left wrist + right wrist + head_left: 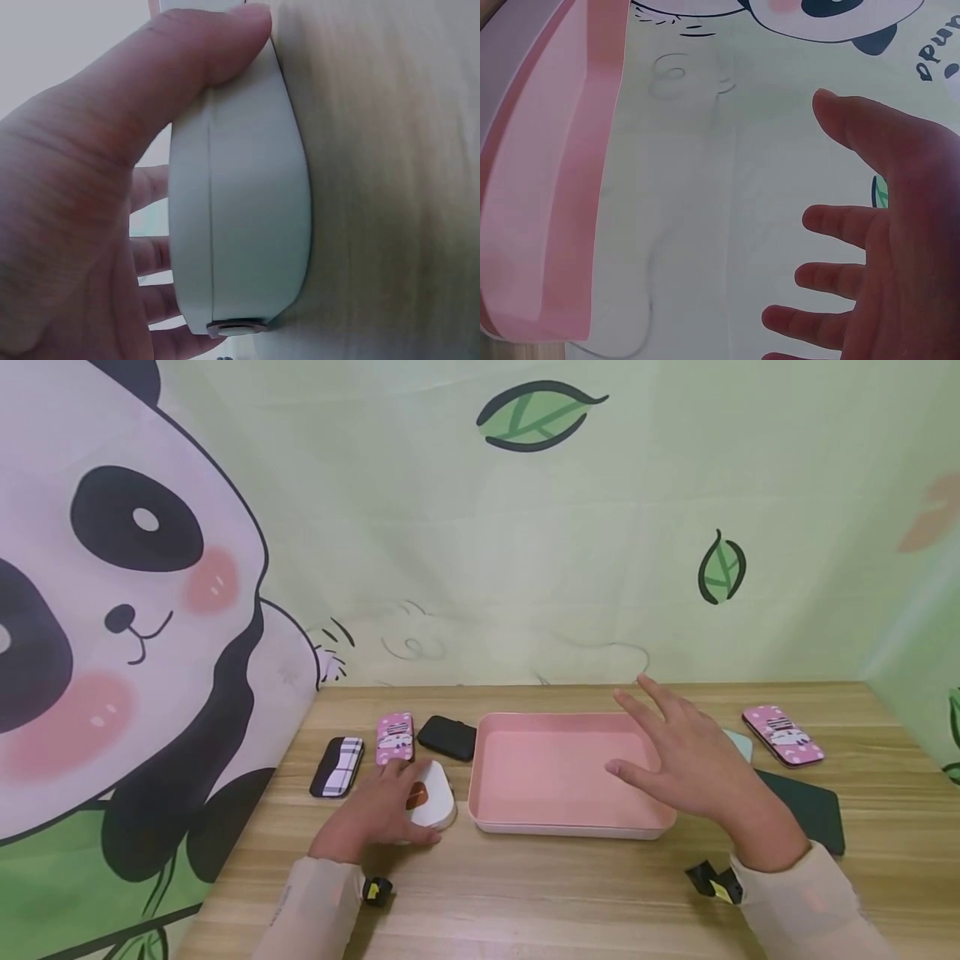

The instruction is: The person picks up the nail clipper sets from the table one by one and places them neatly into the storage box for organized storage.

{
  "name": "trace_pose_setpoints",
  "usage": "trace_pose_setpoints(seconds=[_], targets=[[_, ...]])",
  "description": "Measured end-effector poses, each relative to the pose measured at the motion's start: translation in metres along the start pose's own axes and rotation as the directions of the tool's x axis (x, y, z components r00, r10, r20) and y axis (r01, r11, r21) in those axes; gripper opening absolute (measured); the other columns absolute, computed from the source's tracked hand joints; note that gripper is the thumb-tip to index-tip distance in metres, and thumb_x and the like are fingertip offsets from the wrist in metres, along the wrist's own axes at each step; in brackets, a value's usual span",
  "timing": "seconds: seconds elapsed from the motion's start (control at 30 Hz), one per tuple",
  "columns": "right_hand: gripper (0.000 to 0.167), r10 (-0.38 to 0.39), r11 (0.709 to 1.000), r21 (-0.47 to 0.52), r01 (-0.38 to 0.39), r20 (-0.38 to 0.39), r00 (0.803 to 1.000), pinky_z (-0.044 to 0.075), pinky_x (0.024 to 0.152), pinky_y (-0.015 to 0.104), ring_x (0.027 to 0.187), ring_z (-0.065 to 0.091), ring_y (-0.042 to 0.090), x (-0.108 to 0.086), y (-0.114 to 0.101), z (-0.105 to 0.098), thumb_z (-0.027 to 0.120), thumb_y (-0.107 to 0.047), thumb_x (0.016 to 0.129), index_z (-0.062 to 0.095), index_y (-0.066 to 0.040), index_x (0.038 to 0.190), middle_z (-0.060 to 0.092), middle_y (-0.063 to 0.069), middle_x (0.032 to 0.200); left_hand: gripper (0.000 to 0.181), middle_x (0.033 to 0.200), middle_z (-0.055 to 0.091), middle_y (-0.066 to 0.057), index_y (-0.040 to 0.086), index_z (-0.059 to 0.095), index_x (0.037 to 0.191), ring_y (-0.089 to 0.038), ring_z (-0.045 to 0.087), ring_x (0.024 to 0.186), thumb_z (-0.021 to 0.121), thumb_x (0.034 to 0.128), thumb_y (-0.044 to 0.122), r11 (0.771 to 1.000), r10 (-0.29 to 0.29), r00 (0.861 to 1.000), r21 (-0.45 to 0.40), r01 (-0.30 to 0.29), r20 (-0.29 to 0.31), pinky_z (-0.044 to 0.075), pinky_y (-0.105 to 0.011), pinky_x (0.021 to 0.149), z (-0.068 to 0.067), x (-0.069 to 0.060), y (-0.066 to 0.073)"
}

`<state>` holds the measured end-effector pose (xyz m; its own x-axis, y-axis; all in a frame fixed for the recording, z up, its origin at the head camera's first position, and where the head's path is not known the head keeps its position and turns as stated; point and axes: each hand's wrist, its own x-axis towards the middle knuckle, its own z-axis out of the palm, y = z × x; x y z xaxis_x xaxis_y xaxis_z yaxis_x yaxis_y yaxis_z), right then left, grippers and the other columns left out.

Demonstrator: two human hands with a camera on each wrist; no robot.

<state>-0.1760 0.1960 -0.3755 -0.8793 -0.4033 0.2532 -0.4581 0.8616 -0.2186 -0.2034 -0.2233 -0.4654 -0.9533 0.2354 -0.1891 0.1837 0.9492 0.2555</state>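
My left hand (382, 806) grips a white rounded case (438, 802) with a brown label, left of the pink tray (555, 768). In the left wrist view, the thumb lies across the near side of the case (255, 187) and the fingers reach round its far side. A seam runs along the case, and a small dark-rimmed clasp (237, 328) sits at its end. My right hand (690, 760), fingers spread and holding nothing, hovers over the tray's right end. Part of that end is hidden behind it.
Left of the tray lie a black-and-plaid case (337, 767), a pink patterned case (395, 737) and a black case (448, 737). To the right are another pink patterned case (783, 736), a dark green flat item (806, 810) and a partly hidden pale green item (739, 744). A printed cloth (420, 527) hangs behind.
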Motion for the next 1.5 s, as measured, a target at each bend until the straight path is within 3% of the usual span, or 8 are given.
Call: trace_pose_setpoints(seconds=[0.7,0.97,1.5], targets=[[0.084,0.013,1.000,0.008,-0.013,0.018,1.000,0.037,0.105,0.069,0.139,0.036,0.050,0.0018,0.0026,0.0020,0.058,-0.064,0.092,0.033,-0.017,0.157,0.019,0.018,0.164,0.119,0.150,0.041,-0.017,0.029,0.033,0.157,-0.043,0.046,0.130,0.085,0.0579,0.071,1.000,0.021,1.000,-0.012,-0.021,0.004,0.041,-0.061,0.106,-0.0014,0.0032,-0.0009],[0.084,0.023,1.000,0.012,-0.023,0.029,0.999,0.036,0.105,0.069,0.140,0.035,0.049,0.0017,0.0035,0.0016,0.058,-0.064,0.092,0.033,-0.017,0.157,0.020,0.018,0.165,0.117,0.150,0.041,-0.017,0.031,0.034,0.156,-0.041,0.048,0.128,0.084,0.0590,0.071,1.000,0.005,1.000,-0.011,-0.005,0.010,0.043,-0.060,0.104,-0.0006,0.0060,-0.0008],[0.082,0.021,0.999,-0.040,-0.020,0.004,1.000,0.025,0.111,0.071,0.145,0.023,0.050,0.0022,0.0050,0.0032,0.061,-0.060,0.091,0.036,-0.015,0.155,0.023,0.020,0.163,0.114,0.146,0.045,-0.018,0.027,0.035,0.156,-0.037,0.053,0.118,0.081,0.0616,0.072,0.999,0.032,0.998,0.017,-0.031,-0.045,0.047,-0.057,0.100,0.0056,0.0066,-0.0027]])
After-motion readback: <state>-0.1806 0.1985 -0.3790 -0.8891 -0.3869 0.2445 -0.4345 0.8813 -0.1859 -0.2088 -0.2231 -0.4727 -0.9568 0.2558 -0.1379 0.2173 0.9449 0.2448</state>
